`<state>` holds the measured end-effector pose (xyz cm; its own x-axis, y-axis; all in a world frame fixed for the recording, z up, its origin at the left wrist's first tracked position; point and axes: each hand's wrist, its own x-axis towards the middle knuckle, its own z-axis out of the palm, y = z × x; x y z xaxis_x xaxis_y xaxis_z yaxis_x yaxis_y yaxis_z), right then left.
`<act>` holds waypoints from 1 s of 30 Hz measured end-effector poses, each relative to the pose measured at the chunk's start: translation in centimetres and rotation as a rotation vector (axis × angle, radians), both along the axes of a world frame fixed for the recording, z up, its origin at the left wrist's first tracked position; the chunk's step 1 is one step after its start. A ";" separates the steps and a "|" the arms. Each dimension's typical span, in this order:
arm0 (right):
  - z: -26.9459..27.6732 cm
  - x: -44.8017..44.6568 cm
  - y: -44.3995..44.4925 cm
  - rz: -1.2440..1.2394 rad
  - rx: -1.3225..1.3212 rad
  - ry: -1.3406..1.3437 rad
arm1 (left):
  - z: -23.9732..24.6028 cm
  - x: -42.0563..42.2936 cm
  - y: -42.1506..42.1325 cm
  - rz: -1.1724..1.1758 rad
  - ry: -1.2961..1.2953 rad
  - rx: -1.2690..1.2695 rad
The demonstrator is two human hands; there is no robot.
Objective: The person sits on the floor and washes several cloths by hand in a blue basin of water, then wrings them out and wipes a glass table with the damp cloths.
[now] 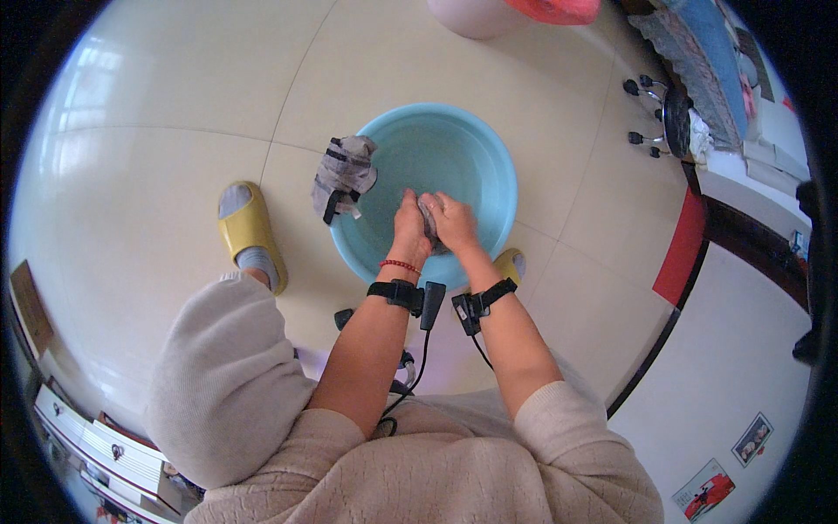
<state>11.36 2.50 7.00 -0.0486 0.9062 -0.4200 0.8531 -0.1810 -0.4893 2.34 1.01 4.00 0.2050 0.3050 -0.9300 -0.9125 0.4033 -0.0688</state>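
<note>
Over a light-blue plastic basin (507, 177) on the floor, my left hand (410, 226) and my right hand (453, 221) press together around a wet grey cloth (428, 219). Most of that cloth is hidden between my palms and fingers. Water (425, 154) stands in the basin below my hands. Draped on the basin's left rim is a bunched grey cloth item (344, 171) with black straps and a small white tag, apart from both hands.
Yellow slippers are on my feet, the left slipper (252, 229) beside the basin and the right slipper (509, 265) partly behind it. A wheeled stool (674, 121) stands at the right. A pale bucket (478, 16) is at the top. Cabled straps (399, 295) circle my wrists.
</note>
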 end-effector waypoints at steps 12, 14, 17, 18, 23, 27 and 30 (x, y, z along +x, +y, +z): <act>-4.3 1.7 -0.3 -0.645 0.110 0.038 | -1.5 -3.0 0.3 0.032 0.505 0.290; -5.3 1.5 -1.1 -0.343 0.149 -0.190 | -2.0 -2.6 -0.4 0.139 0.447 0.253; -5.9 1.1 -1.4 0.234 0.140 -0.328 | -2.7 -1.3 -1.2 0.200 0.321 0.230; -5.9 1.1 -1.2 0.354 0.093 -0.306 | -2.9 -0.9 -1.4 0.209 0.280 0.248; -6.9 -0.1 -0.2 0.024 0.017 -0.290 | -3.4 -0.7 -2.1 0.167 0.204 0.132; -6.9 -0.5 0.0 0.104 -0.070 -0.174 | -3.6 -0.8 -2.4 0.202 0.134 0.250; -4.3 0.3 1.3 -0.175 -0.341 0.398 | -3.9 -0.8 -2.4 0.198 0.108 0.317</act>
<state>11.68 3.82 2.71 -0.1248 0.7308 -0.6711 0.5572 -0.5080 -0.6569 1.56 -1.43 0.07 0.0190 0.6044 -0.7964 -0.9699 0.2045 0.1321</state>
